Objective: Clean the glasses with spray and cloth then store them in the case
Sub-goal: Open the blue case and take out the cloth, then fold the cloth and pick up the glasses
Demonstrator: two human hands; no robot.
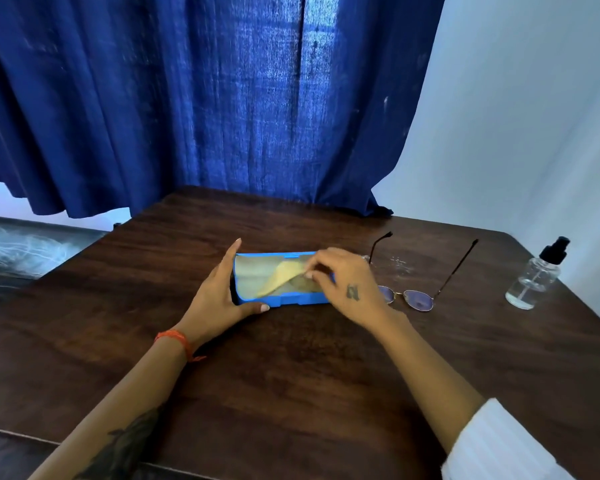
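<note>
An open blue glasses case (281, 300) lies in the middle of the dark wooden table (291, 375). My left hand (219, 296) grips the case's left end, thumb on the front wall, fingers behind. My right hand (343, 282) pinches a corner of a yellow cloth (279, 277) that is partly lifted out of the case. To the right of the case lie round thin-framed glasses (409, 299), temples unfolded and pointing away from me. A clear spray bottle (534, 278) with a black pump stands upright at the table's right edge.
A dark blue curtain (205, 98) hangs behind the table and touches its far edge. A pale wall (516, 116) is on the right. The table's left edge drops to a dark floor (21, 247).
</note>
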